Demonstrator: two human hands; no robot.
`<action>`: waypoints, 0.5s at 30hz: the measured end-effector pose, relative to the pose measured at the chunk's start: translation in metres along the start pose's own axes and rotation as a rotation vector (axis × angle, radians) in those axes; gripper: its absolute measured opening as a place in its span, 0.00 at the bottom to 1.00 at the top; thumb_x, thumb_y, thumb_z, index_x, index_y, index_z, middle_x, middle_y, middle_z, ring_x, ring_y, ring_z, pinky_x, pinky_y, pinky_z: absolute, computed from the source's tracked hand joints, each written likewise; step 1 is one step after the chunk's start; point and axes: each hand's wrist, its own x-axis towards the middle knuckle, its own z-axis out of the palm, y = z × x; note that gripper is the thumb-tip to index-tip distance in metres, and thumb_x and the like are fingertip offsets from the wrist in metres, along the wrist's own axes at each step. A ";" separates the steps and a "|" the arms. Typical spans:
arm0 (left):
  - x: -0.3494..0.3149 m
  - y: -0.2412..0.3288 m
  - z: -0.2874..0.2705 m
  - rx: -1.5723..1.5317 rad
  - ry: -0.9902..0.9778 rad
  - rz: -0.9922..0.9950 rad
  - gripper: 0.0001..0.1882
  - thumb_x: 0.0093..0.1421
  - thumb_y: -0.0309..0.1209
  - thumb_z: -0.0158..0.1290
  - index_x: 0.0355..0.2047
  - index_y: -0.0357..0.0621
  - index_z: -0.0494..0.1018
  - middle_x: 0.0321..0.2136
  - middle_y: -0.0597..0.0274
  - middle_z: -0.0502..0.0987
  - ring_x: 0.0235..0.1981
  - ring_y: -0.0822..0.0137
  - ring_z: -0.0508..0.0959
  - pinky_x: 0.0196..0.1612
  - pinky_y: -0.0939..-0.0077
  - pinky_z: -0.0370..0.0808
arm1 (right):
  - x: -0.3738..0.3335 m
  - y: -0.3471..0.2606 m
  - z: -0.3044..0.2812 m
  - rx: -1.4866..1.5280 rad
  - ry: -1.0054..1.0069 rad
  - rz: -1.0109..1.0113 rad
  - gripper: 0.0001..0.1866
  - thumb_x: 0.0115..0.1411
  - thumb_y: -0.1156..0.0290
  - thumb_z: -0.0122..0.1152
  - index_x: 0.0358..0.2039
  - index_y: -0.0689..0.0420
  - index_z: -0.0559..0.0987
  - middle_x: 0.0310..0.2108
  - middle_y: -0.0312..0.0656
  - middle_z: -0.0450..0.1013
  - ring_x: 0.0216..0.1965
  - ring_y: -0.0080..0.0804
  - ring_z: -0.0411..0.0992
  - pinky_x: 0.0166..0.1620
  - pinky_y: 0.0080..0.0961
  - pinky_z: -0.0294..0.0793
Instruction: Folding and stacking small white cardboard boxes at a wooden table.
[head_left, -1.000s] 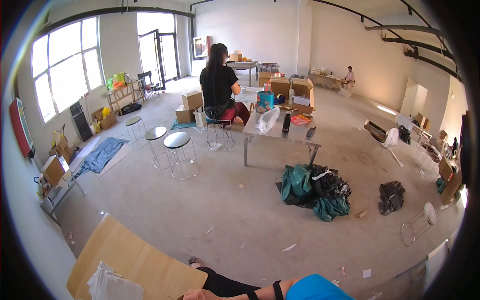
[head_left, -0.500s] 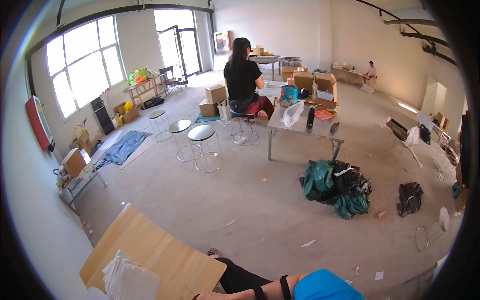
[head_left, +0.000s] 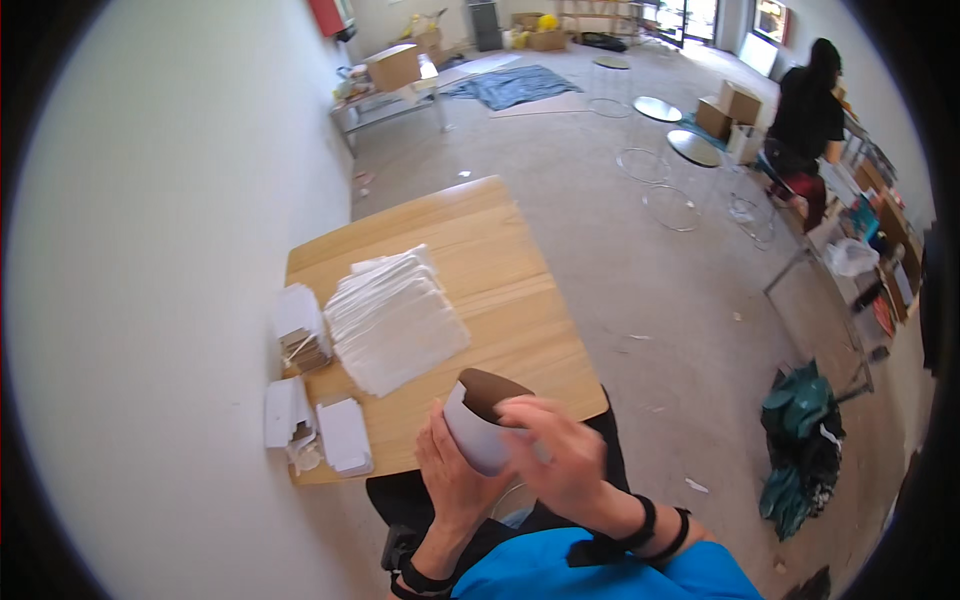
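In front of my body, over the near edge of the wooden table (head_left: 520,270), I hold a small paperboard box (head_left: 468,425), white outside and brown inside. Its upper end gapes and its walls bow outward. My left hand (head_left: 447,478) is wrapped round its left side and underside. The fingers of my right hand (head_left: 562,455), a little blurred, curl at the rim on the other side. Beyond the box lies a fanned pile of thin white sheets (head_left: 395,325). Flat white box blanks (head_left: 345,437) lie at the table's near left.
A stack of white and brown cartons (head_left: 302,328) and a folded white box (head_left: 288,412) line the table's wall side. Round stools (head_left: 693,148) stand farther off. Someone in black (head_left: 808,110) sits at another table. Dark green plastic bags (head_left: 795,450) lie on the floor to the right.
The view has swung down and left to the wooden table. Both hands now show with the paperboard box between them; before, only one forearm and part of a hand showed at the lower edge.
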 end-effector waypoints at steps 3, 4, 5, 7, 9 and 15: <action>0.003 -0.014 -0.013 -0.306 0.012 -0.152 0.52 0.39 0.40 0.70 0.60 0.33 0.54 0.49 0.44 0.68 0.48 0.50 0.73 0.48 0.61 0.72 | -0.010 -0.004 -0.013 -0.102 0.153 -0.003 0.24 0.55 0.75 0.64 0.52 0.65 0.70 0.47 0.47 0.74 0.42 0.40 0.76 0.43 0.30 0.76; 0.015 0.019 0.001 -0.418 -0.056 -0.074 0.52 0.39 0.40 0.70 0.60 0.33 0.54 0.49 0.44 0.68 0.48 0.50 0.73 0.48 0.61 0.72 | -0.017 -0.005 -0.045 -0.235 0.217 0.030 0.24 0.55 0.75 0.64 0.52 0.65 0.70 0.47 0.47 0.74 0.42 0.40 0.76 0.43 0.30 0.76; 0.010 0.006 -0.010 -0.533 -0.104 -0.212 0.50 0.39 0.39 0.70 0.59 0.34 0.57 0.47 0.46 0.71 0.46 0.53 0.75 0.47 0.63 0.73 | -0.019 0.006 -0.024 0.090 0.016 0.192 0.25 0.56 0.75 0.63 0.54 0.65 0.69 0.47 0.48 0.74 0.44 0.38 0.75 0.45 0.28 0.76; 0.001 -0.004 -0.016 -0.659 -0.161 -0.341 0.48 0.40 0.38 0.71 0.58 0.34 0.59 0.45 0.48 0.74 0.44 0.56 0.77 0.45 0.65 0.75 | -0.026 0.012 -0.004 0.486 -0.315 0.507 0.27 0.58 0.76 0.62 0.57 0.65 0.68 0.48 0.49 0.74 0.46 0.32 0.74 0.50 0.26 0.74; -0.004 -0.002 -0.015 -0.736 -0.146 -0.286 0.42 0.42 0.34 0.71 0.55 0.33 0.63 0.41 0.51 0.77 0.41 0.63 0.79 0.43 0.69 0.76 | -0.033 0.016 0.002 0.592 -0.243 0.562 0.24 0.59 0.75 0.61 0.56 0.66 0.69 0.47 0.48 0.74 0.46 0.31 0.74 0.50 0.25 0.73; 0.001 0.001 -0.020 -1.168 -0.354 -0.383 0.28 0.52 0.24 0.64 0.52 0.32 0.66 0.40 0.54 0.78 0.41 0.68 0.78 0.43 0.73 0.77 | -0.030 0.019 0.000 0.706 0.082 0.782 0.11 0.63 0.70 0.59 0.40 0.65 0.77 0.31 0.37 0.77 0.32 0.16 0.72 0.34 0.15 0.74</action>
